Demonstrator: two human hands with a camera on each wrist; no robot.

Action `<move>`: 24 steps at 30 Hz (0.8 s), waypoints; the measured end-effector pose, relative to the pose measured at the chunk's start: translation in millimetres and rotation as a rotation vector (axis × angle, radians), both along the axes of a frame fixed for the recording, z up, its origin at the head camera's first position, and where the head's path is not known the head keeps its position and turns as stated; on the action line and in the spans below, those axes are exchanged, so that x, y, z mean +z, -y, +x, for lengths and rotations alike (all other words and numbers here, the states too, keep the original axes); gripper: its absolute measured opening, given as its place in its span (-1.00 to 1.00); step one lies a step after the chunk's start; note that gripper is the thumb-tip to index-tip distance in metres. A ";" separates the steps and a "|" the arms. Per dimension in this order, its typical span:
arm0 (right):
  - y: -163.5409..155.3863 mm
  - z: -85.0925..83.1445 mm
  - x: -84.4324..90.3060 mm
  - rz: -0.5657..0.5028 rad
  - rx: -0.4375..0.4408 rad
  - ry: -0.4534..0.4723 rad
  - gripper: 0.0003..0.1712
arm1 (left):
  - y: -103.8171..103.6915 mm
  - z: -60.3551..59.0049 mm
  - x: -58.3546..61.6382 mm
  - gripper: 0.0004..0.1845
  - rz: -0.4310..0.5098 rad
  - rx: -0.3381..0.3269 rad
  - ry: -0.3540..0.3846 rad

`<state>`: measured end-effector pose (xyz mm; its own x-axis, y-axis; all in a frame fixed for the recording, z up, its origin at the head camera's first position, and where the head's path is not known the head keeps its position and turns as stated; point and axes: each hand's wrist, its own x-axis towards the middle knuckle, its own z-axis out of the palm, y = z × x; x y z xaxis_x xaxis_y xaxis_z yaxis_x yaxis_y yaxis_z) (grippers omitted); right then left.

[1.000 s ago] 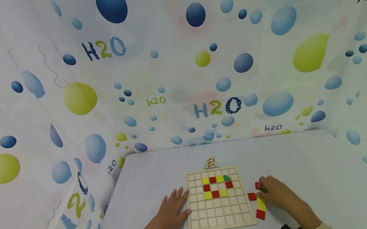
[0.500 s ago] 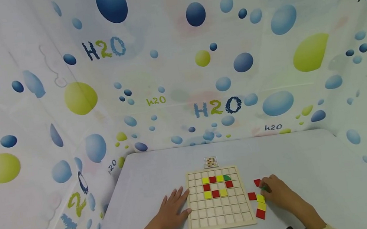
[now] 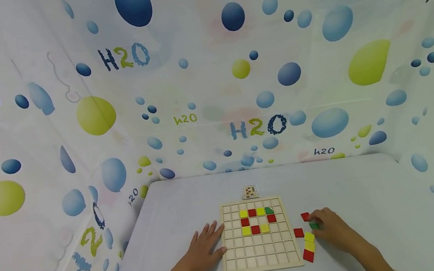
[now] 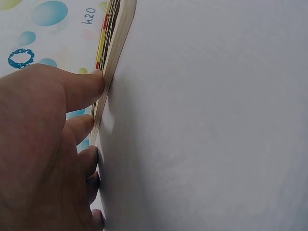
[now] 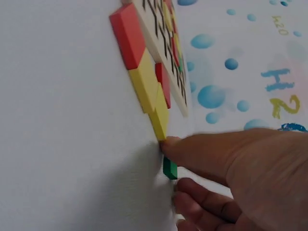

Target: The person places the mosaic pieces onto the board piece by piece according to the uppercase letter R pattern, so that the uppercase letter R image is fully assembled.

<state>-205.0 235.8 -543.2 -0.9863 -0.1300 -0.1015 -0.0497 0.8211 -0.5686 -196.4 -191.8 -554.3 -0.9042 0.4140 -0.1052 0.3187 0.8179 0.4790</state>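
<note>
My left hand [image 3: 202,251] lies with spread fingers along the left edge of a wooden grid board [image 3: 258,250]; in the left wrist view, thumb and fingertips meet the board's side. Red and yellow square tiles form a ring in the upper part of the grid, with a green rounded tile [image 3: 269,211] at its upper right. Right of the board, my right hand [image 3: 332,228] pinches another green tile [image 5: 170,168] between thumb and fingers, low over the table. A red tile [image 3: 305,217] is at its fingertips. Two yellow tiles [image 3: 309,241] lie just below.
A small printed pattern card [image 3: 249,192] lies behind the board. One red tile [image 3: 298,233] sits close to the board's right edge, and another red tile [image 3: 308,255] ends the yellow row. A patterned curtain [image 3: 212,87] hangs behind the white table [image 3: 184,200].
My right hand has shifted slightly right and drawn back from the upper red tile, which now shows more fully and has turned a little. The green tile shows more clearly. My left hand stays put.
</note>
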 end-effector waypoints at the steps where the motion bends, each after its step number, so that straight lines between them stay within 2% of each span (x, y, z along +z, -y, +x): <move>1: -0.6 0.4 -1.6 0.011 -0.008 -0.004 -0.66 | 0.1 0.1 -0.2 -0.24 0.001 0.000 0.001; 6: -3.1 2.4 -6.3 0.003 -0.005 -0.018 -0.72 | 0.2 0.9 0.3 -0.24 -0.003 0.005 0.009; 9: -3.3 1.9 -8.1 -0.008 -0.004 -0.033 -0.68 | 0.0 0.2 0.1 -0.23 -0.003 0.007 0.012; 13: -1.0 0.4 -12.8 0.012 -0.045 -0.053 -0.61 | 0.8 -0.9 0.0 -0.23 -0.001 0.002 0.010; 16: 1.6 0.1 -15.3 0.023 -0.063 -0.073 -0.64 | 1.3 -1.2 -0.5 -0.23 0.003 -0.005 0.007; 20: 4.9 1.8 -13.2 0.029 -0.033 -0.089 -0.68 | 1.6 -1.6 -2.3 -0.23 0.006 -0.008 0.006; 24: 6.9 3.6 -11.6 0.043 -0.036 -0.084 -0.62 | 1.7 -1.8 -2.4 -0.23 0.006 -0.008 0.003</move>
<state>-201.4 228.9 -554.8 -0.9955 -0.0914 -0.0230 -0.0656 0.8468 -0.5279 -198.2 -193.5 -556.8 -0.9003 0.4222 -0.1054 0.3242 0.8124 0.4847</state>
